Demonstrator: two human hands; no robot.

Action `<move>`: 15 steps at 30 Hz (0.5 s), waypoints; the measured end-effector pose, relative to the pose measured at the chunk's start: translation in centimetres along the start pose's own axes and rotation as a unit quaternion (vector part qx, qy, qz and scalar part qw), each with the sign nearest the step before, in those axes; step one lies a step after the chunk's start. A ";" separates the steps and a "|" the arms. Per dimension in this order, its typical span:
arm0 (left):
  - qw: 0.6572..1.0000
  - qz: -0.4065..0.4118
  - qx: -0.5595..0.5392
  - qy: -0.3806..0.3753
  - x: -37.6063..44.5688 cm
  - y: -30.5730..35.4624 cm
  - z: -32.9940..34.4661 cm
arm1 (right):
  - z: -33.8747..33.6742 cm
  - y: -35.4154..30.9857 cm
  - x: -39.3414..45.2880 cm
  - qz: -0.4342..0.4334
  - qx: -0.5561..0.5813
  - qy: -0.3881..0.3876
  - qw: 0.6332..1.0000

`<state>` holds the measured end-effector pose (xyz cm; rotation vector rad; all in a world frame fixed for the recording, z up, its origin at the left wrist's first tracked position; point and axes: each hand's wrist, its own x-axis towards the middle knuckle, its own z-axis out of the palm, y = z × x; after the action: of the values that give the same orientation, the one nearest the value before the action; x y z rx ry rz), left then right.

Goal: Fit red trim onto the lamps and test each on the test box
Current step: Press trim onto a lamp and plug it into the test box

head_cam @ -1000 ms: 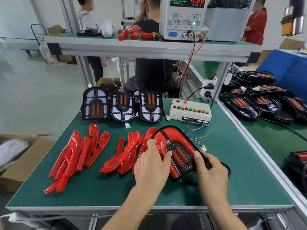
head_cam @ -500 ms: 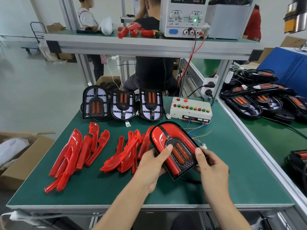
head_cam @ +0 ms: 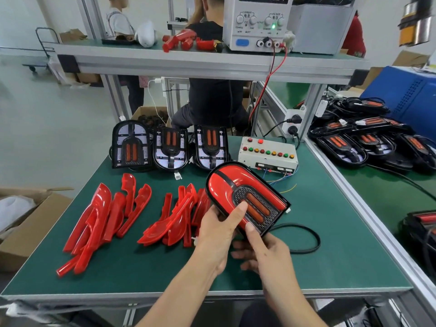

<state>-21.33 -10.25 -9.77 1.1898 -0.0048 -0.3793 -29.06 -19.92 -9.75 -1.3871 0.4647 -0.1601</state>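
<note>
A black lamp with red trim fitted (head_cam: 238, 190) is lifted and tilted above the green table (head_cam: 330, 244). My left hand (head_cam: 219, 230) grips its lower left edge, thumb on the orange bars. Under its near end, my right hand (head_cam: 264, 251) holds it, thumb on the front edge. Its black cable (head_cam: 306, 239) loops on the table. Three lamps without red trim (head_cam: 169, 147) stand in a row at the back. Two piles of loose red trim pieces (head_cam: 103, 218) (head_cam: 179, 215) lie at the left and middle. The white test box (head_cam: 267, 153) with coloured buttons sits behind the lamp.
A power supply (head_cam: 257, 22) stands on the upper shelf, with red and black leads running down. Several black lamps (head_cam: 368, 140) lie on the bench at the right. A cardboard box (head_cam: 26, 223) sits left of the table. People stand and sit behind the shelf.
Both hands have raised the lamp off the table and tipped its far end up. My right hand slid from the lamp's right side to under its near end.
</note>
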 end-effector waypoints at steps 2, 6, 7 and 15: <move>1.000 0.006 0.004 -0.001 0.0 -0.2 -0.1 | 0.2 -0.2 0.0 -0.015 0.018 0.004 1.000; 0.999 0.031 0.016 -0.017 0.0 0.1 -0.4 | 0.1 -0.2 -0.1 -0.005 0.061 -0.006 0.998; 0.999 0.037 0.021 -0.022 -0.1 0.1 -0.4 | 0.0 -0.2 -0.2 -0.001 0.070 -0.008 0.998; 0.993 0.014 -0.116 -0.025 0.2 2.2 -0.9 | -0.1 -0.1 -0.2 0.000 0.090 0.005 0.996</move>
<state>-20.35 -8.81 -8.16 0.9497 -0.0202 -0.3747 -29.26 -19.96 -9.62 -1.2105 0.4484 -0.2043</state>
